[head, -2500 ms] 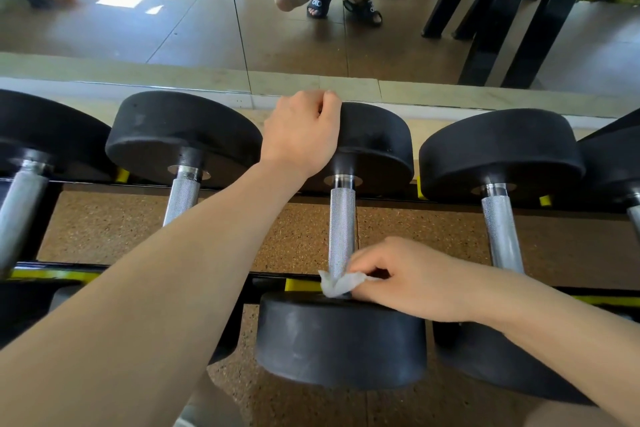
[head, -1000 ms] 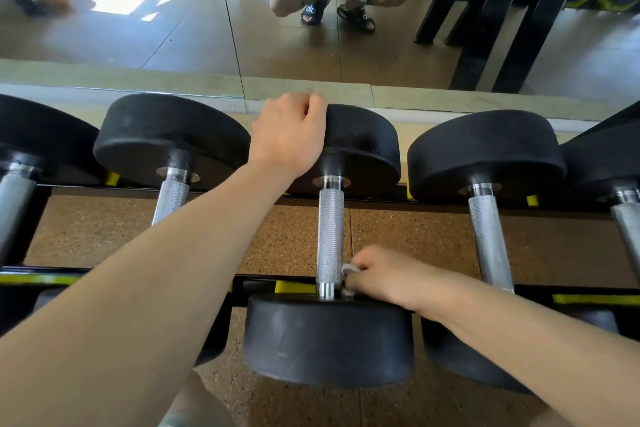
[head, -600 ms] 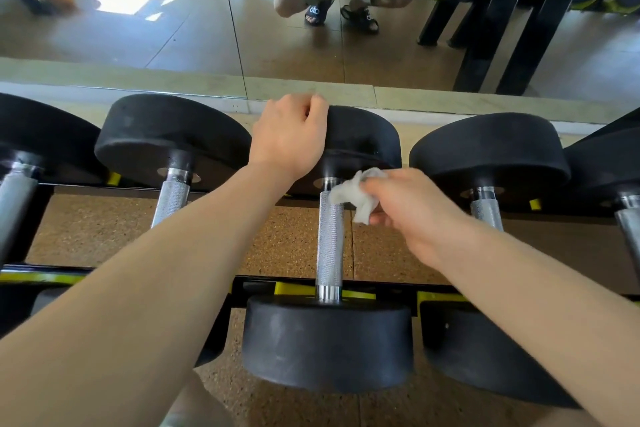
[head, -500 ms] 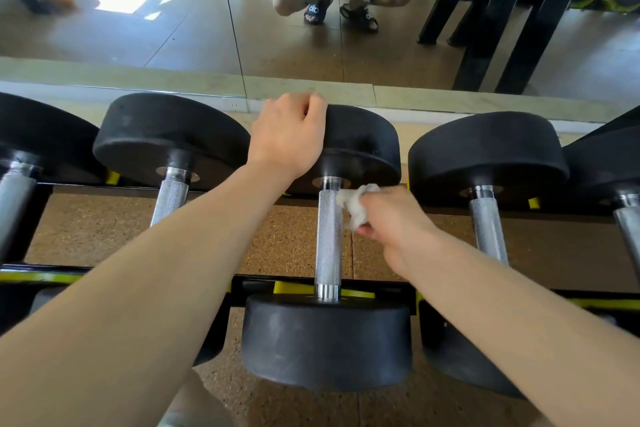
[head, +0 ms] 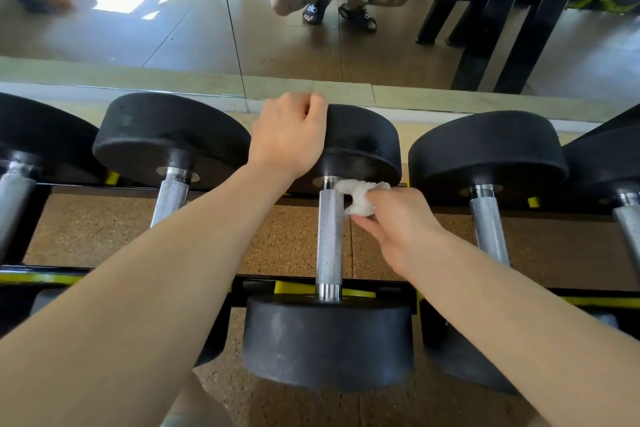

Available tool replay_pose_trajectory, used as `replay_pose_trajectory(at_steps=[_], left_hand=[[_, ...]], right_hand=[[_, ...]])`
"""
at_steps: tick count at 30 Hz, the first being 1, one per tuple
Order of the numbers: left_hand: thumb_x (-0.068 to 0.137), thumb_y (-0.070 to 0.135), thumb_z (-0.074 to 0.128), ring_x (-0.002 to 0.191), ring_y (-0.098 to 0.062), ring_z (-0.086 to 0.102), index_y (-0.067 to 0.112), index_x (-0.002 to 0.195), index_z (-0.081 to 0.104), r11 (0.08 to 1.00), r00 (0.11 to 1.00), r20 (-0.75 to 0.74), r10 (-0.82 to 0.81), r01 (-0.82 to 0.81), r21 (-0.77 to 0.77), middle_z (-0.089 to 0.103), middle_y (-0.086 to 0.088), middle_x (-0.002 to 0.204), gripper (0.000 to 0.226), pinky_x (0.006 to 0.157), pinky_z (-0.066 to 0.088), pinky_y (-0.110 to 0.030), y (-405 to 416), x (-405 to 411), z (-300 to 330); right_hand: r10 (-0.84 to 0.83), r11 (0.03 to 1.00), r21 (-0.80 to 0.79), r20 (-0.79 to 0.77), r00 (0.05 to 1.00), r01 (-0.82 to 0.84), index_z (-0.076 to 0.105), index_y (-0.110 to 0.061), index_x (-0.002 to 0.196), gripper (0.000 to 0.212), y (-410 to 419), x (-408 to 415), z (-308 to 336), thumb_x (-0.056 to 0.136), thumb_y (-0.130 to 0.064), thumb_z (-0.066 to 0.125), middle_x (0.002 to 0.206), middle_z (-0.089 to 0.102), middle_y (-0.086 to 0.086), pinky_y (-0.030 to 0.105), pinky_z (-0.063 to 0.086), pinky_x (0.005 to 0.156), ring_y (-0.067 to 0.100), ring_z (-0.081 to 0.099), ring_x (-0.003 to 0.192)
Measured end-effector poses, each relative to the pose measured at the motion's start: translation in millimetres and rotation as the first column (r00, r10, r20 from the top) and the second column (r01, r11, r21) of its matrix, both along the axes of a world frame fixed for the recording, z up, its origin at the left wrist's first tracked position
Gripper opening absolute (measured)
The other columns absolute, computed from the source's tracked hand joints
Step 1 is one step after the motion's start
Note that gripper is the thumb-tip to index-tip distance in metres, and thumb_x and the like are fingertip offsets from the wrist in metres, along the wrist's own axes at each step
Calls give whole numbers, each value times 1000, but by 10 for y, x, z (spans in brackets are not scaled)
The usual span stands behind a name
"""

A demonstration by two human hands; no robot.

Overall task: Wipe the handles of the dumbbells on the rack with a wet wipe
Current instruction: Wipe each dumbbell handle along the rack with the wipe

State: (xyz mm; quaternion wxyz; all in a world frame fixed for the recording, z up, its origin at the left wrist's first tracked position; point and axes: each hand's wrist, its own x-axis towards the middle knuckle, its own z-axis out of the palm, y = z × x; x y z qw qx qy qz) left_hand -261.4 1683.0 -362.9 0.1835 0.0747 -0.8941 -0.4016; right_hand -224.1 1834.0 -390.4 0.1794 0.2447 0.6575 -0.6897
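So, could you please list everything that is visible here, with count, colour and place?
dumbbells: five in view, black heads, silver handles, lying in a row on the rack
rack: one, black and yellow, under the dumbbells
wet wipe: one, white, crumpled, at the far end of the middle handle
mirror: behind the rack, shows floor and sandalled feet
left hand: grips the middle dumbbell's far head
right hand: fingers pinch the wet wipe

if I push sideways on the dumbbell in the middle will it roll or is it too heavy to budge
The dumbbell looks heavy for its size: thick black heads on a metal bar. Its round heads suggest it could roll, though the rack and the left hand gripping the far head probably steady it. The knurled handle likely isn't slippery.
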Motion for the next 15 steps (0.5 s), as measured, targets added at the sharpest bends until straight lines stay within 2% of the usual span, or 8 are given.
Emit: replay_pose_trajectory(at_steps=[2,4,6,9,10,12,13,15], left_hand=[[103,29,34,57,-17,38,18,57,36,1000,1000,0,1,-1,2,35,-1,56,47,54,26,-32,0,6,4],[103,28,34,57,-17,38,19,57,36,1000,1000,-3,0,0,7,35,-1,56,47,54,26,-32,-1,1,-1],[103,29,34,57,-17,38,19,57,36,1000,1000,-7,-2,2,9,35,0,56,47,55,26,-32,-4,-1,-6],[103,29,34,57,-16,39,19,58,38,1000,1000,-7,-7,7,8,37,0,56,47,54,27,-31,-12,-3,-16],[103,29,34,57,-16,39,18,58,38,1000,1000,-6,-7,7,5,36,0,56,46,54,27,-31,-11,-2,-13],[102,29,34,57,-17,38,17,58,37,1000,1000,-1,3,-3,3,37,-1,57,46,53,26,-32,-13,1,-3],[101,29,34,57,-17,38,17,57,37,1000,1000,1,5,-5,2,37,-1,57,46,53,25,-33,-13,-3,2],[101,29,34,57,-18,38,17,57,37,1000,1000,6,0,0,3,37,-1,57,46,54,25,-33,-10,-1,4]], right_hand=[[-92,987,-122,89,992,103,45,1,136,42,-120,-112,-106,95,2,50,132,55,21,33,57,78,34,61,115],[-130,975,-163,147,981,153,52,0,128,32,-220,-151,-226,95,0,50,127,59,19,34,54,86,32,62,114],[-111,990,-69,132,985,121,63,-7,108,18,-290,-95,-240,93,-4,55,108,67,14,38,54,89,26,66,101],[121,958,279,-154,981,-74,69,-15,93,15,-193,95,-146,94,-15,54,95,70,8,29,51,77,19,65,89],[264,903,406,-270,926,-139,69,-17,92,16,-123,180,-90,96,-19,53,91,68,4,23,49,72,14,63,85],[560,775,584,-457,691,-242,68,-20,93,15,-20,340,36,97,-23,54,88,63,-4,11,41,61,5,58,76],[691,690,664,-484,538,-289,67,-20,94,13,13,383,57,97,-23,55,91,59,-7,11,42,63,4,55,77],[910,406,856,-349,223,-321,66,-21,99,8,64,382,36,96,-20,58,100,51,-13,13,42,73,1,49,84]])
